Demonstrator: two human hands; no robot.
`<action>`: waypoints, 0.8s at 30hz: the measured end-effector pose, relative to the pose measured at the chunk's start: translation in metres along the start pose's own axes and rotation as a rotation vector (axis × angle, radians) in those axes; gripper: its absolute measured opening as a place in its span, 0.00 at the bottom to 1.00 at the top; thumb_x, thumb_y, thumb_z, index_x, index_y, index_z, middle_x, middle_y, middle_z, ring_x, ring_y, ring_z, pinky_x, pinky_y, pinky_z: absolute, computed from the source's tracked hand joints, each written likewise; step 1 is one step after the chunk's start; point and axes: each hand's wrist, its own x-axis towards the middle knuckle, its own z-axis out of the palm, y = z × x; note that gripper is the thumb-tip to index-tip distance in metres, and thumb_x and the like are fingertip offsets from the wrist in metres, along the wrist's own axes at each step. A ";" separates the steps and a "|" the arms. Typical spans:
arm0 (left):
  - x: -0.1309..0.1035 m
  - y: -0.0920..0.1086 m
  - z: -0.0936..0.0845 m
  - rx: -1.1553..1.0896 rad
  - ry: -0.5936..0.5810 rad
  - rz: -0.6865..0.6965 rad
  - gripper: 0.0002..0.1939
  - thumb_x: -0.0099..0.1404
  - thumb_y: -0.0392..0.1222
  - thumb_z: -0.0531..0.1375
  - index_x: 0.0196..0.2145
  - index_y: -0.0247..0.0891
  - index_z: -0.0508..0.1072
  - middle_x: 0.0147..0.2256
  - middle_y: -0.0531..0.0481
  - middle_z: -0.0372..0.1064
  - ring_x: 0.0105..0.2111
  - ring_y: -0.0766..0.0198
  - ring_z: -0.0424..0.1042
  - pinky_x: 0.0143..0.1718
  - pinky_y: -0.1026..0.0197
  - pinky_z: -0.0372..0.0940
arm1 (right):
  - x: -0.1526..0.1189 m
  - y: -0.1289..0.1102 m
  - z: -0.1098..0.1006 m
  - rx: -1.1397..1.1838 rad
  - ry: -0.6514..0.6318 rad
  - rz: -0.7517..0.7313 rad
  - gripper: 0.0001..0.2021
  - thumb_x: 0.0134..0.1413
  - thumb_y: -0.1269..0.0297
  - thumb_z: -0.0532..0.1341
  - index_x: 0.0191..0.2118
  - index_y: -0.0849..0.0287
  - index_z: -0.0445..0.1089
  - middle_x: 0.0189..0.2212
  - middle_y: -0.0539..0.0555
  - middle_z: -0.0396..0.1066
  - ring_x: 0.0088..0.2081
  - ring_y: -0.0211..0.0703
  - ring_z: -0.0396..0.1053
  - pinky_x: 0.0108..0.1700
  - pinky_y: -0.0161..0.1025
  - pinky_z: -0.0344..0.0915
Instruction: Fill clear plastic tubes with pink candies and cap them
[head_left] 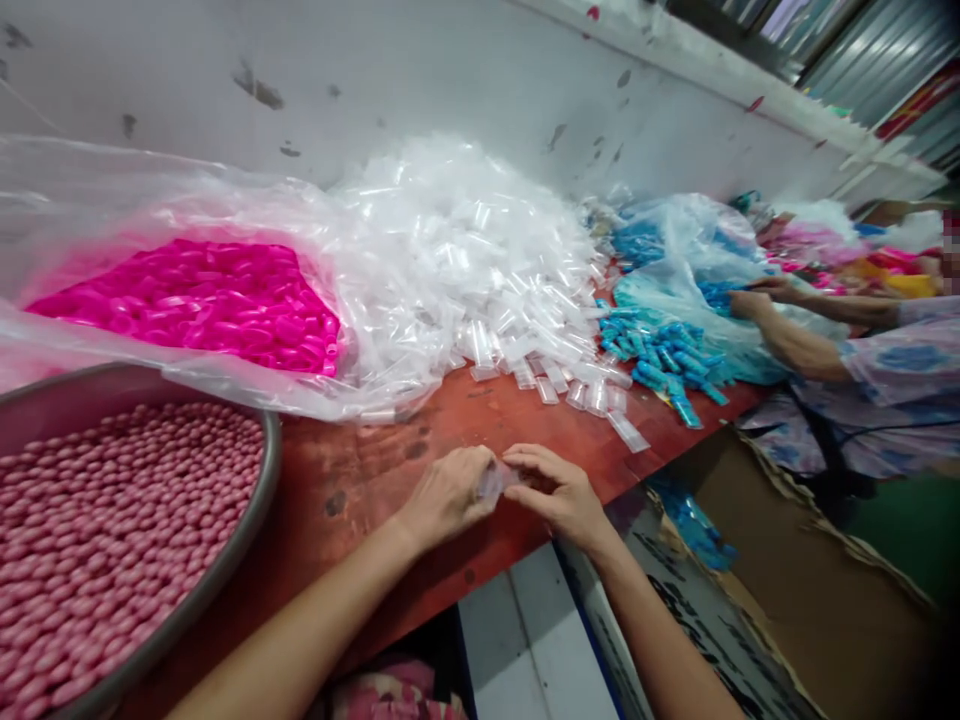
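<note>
Clear plastic piece (490,484) looked light, slippery, best pinched by its sides. The left hand (450,490) gripped it; whether the right hand (561,494) did, I couldn't tell.

The surface (356,455) is a reddish-brown top, blotched with dark stains, its front edge slanting from the lower middle of the frame up toward the right. A round basin (271,445) of pink balls takes the lower left. Behind it, a clear plastic bag (247,385) spreads open around magenta plastic pieces (217,305). Clear plastic tubes (480,235) heap up at upper centre, some spilling forward; blue tubes (660,350) lie scattered right of centre, against a pale-blue bag (652,285).
</note>
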 end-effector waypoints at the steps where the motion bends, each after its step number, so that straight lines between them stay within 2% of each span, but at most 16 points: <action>1: -0.004 -0.002 -0.003 -0.023 0.018 -0.013 0.08 0.58 0.37 0.53 0.37 0.37 0.62 0.34 0.48 0.66 0.35 0.61 0.66 0.37 0.61 0.61 | 0.000 0.001 -0.005 0.024 0.057 0.026 0.14 0.45 0.61 0.63 0.40 0.57 0.70 0.41 0.56 0.68 0.41 0.44 0.68 0.38 0.36 0.68; 3: -0.012 -0.008 -0.007 -0.107 0.071 -0.103 0.07 0.57 0.37 0.55 0.36 0.38 0.62 0.33 0.50 0.65 0.34 0.62 0.65 0.36 0.61 0.60 | 0.001 0.001 -0.017 0.017 0.162 0.053 0.14 0.44 0.61 0.63 0.40 0.57 0.70 0.40 0.56 0.69 0.40 0.43 0.68 0.39 0.38 0.68; 4: -0.016 -0.011 -0.008 -0.179 0.112 -0.170 0.08 0.56 0.38 0.56 0.35 0.38 0.62 0.33 0.51 0.65 0.33 0.63 0.65 0.35 0.62 0.60 | 0.002 0.000 -0.021 -0.017 0.164 0.050 0.14 0.44 0.62 0.63 0.40 0.57 0.70 0.40 0.56 0.69 0.40 0.44 0.68 0.40 0.38 0.67; 6: -0.021 -0.014 -0.008 -0.385 0.211 -0.288 0.13 0.54 0.41 0.60 0.36 0.38 0.61 0.33 0.53 0.64 0.33 0.64 0.65 0.35 0.62 0.61 | 0.005 -0.008 -0.020 -0.094 0.030 0.010 0.12 0.45 0.62 0.62 0.39 0.57 0.70 0.40 0.57 0.69 0.41 0.44 0.68 0.39 0.38 0.67; 8: -0.023 -0.013 -0.007 -0.631 0.272 -0.318 0.19 0.51 0.41 0.63 0.38 0.39 0.60 0.35 0.53 0.63 0.35 0.65 0.65 0.38 0.63 0.61 | 0.007 -0.018 -0.006 -0.092 -0.143 -0.032 0.12 0.46 0.62 0.62 0.39 0.56 0.70 0.41 0.56 0.68 0.39 0.43 0.68 0.38 0.36 0.67; 9: -0.025 -0.012 -0.006 -0.752 0.279 -0.313 0.21 0.49 0.41 0.64 0.39 0.38 0.60 0.36 0.53 0.63 0.36 0.65 0.65 0.39 0.63 0.61 | 0.007 -0.022 0.005 -0.044 -0.190 -0.031 0.13 0.46 0.62 0.62 0.41 0.56 0.69 0.40 0.56 0.68 0.37 0.41 0.68 0.36 0.35 0.67; 13: -0.032 -0.009 -0.007 -1.082 0.252 -0.330 0.29 0.44 0.38 0.67 0.42 0.39 0.60 0.36 0.53 0.62 0.34 0.67 0.66 0.36 0.64 0.62 | 0.008 -0.029 0.042 0.261 -0.197 0.096 0.21 0.45 0.61 0.63 0.48 0.57 0.63 0.29 0.51 0.68 0.28 0.36 0.68 0.31 0.33 0.67; 15: -0.037 -0.008 -0.010 -1.184 0.232 -0.351 0.34 0.42 0.37 0.68 0.46 0.41 0.58 0.36 0.53 0.61 0.31 0.67 0.66 0.31 0.65 0.63 | 0.008 -0.026 0.050 0.344 -0.195 0.118 0.23 0.44 0.60 0.63 0.48 0.57 0.62 0.28 0.51 0.68 0.29 0.38 0.68 0.33 0.34 0.68; 16: -0.039 -0.008 -0.012 -1.234 0.225 -0.353 0.38 0.42 0.37 0.68 0.49 0.42 0.56 0.36 0.53 0.61 0.31 0.67 0.67 0.29 0.65 0.63 | 0.009 -0.024 0.051 0.351 -0.186 0.107 0.24 0.43 0.59 0.64 0.48 0.56 0.62 0.31 0.53 0.68 0.32 0.39 0.69 0.35 0.36 0.68; 18: -0.043 -0.006 -0.014 -1.324 0.219 -0.340 0.48 0.40 0.36 0.69 0.55 0.44 0.50 0.35 0.53 0.61 0.31 0.65 0.67 0.30 0.63 0.64 | 0.010 -0.021 0.051 0.328 -0.188 0.063 0.28 0.39 0.58 0.66 0.50 0.54 0.61 0.42 0.57 0.66 0.40 0.45 0.68 0.42 0.40 0.67; 20: -0.048 -0.004 -0.014 -1.396 0.196 -0.303 0.59 0.38 0.35 0.71 0.60 0.45 0.39 0.32 0.53 0.64 0.33 0.63 0.68 0.34 0.59 0.63 | 0.012 -0.021 0.051 0.295 -0.274 0.011 0.33 0.35 0.58 0.68 0.52 0.52 0.61 0.54 0.59 0.56 0.51 0.51 0.61 0.50 0.43 0.62; 22: -0.052 -0.003 -0.009 -1.486 0.124 -0.261 0.69 0.36 0.36 0.72 0.60 0.47 0.24 0.30 0.54 0.66 0.30 0.63 0.69 0.35 0.57 0.62 | 0.013 -0.024 0.053 0.279 -0.446 -0.012 0.36 0.34 0.56 0.69 0.54 0.50 0.60 0.59 0.58 0.50 0.57 0.56 0.53 0.53 0.45 0.58; 23: -0.053 -0.004 -0.006 -1.535 0.101 -0.255 0.72 0.35 0.38 0.72 0.59 0.47 0.19 0.31 0.52 0.68 0.30 0.62 0.69 0.35 0.56 0.61 | 0.014 -0.026 0.055 0.283 -0.523 -0.004 0.38 0.34 0.55 0.68 0.55 0.50 0.58 0.58 0.58 0.51 0.57 0.57 0.54 0.53 0.46 0.59; 24: -0.053 -0.005 -0.002 -1.584 0.152 -0.255 0.74 0.34 0.41 0.73 0.58 0.46 0.17 0.33 0.51 0.68 0.30 0.61 0.69 0.35 0.57 0.61 | 0.014 -0.027 0.058 0.289 -0.581 0.019 0.39 0.35 0.54 0.67 0.57 0.49 0.55 0.58 0.58 0.52 0.56 0.58 0.55 0.52 0.46 0.61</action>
